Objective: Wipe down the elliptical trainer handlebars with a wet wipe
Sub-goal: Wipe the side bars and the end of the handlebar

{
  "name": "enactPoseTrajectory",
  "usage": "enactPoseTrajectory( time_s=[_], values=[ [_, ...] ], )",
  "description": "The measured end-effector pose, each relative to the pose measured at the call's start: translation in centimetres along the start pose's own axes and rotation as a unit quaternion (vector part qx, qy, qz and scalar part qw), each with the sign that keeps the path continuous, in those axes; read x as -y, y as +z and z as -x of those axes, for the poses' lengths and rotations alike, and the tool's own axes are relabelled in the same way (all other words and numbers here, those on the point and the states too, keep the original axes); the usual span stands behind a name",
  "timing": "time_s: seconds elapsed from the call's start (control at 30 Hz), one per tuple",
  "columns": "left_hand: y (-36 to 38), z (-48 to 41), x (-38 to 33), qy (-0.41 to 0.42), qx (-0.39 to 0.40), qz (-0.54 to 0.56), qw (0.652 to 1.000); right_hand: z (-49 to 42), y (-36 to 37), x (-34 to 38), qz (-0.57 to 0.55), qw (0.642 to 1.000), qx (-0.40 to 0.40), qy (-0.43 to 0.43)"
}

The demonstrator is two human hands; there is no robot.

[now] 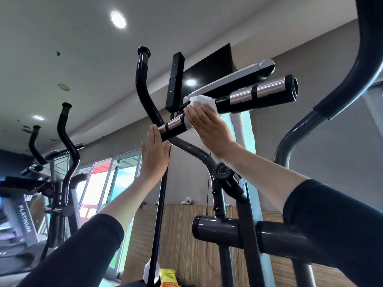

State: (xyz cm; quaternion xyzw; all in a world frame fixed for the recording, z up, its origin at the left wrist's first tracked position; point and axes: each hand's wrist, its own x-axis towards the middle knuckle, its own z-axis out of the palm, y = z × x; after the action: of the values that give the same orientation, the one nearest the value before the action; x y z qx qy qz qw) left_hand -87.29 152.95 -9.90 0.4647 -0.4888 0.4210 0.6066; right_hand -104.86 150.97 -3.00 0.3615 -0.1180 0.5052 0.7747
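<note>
Gym ceiling lights point(118, 20) overhead. Right grip point(207, 125) flat, fingers straight, pressing wipe point(204, 101) onto handlebar point(248, 98). Left grip point(154, 154) flat against handlebar's end.

There's open air left of the curved black handle point(143, 83). Right of it it's crowded: the short grip bar point(257, 96) sits just under the console point(209, 67), with the big right handle point(350, 83) beyond.
</note>
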Motion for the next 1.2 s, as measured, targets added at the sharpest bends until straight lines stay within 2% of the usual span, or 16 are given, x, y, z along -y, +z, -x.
enactPoseTrajectory(
  time_s=[0.13,0.33,0.53,0.67,0.8,0.93,1.03,1.1,1.2],
  values=[
    [-0.5,-0.4,1.6,0.002,0.004,0.085,0.996,-0.2,0.5,1.7,-0.008,0.999,0.035,-0.016],
    [-1.4,-1.1,2.4,0.045,-0.036,0.080,0.995,-1.0,0.2,3.3,-0.041,0.997,0.064,0.000],
    [-2.2,-1.4,3.3,0.059,-0.008,0.085,0.995,-1.2,1.3,6.7,-0.066,0.997,0.036,0.008],
    [-4.0,-2.2,2.5,-0.006,0.020,0.137,0.990,-1.1,1.8,8.8,-0.063,0.997,0.034,0.017],
    [-5.1,-2.6,1.1,-0.069,0.042,0.173,0.982,-1.4,1.6,11.5,-0.095,0.987,0.123,0.033],
    [-5.6,-2.9,1.3,-0.127,0.092,0.145,0.977,-1.8,1.9,12.7,-0.132,0.979,0.149,0.044],
    [-5.6,-2.5,1.5,-0.125,0.141,0.131,0.973,-1.6,1.5,12.0,-0.141,0.969,0.198,0.039],
    [-5.7,-2.1,1.0,-0.120,0.133,0.123,0.976,-1.2,1.3,11.1,-0.108,0.972,0.206,0.037],
    [-5.7,-2.4,0.5,-0.105,0.077,0.102,0.986,-1.0,0.5,8.9,-0.058,0.970,0.223,0.075]
  ],
)
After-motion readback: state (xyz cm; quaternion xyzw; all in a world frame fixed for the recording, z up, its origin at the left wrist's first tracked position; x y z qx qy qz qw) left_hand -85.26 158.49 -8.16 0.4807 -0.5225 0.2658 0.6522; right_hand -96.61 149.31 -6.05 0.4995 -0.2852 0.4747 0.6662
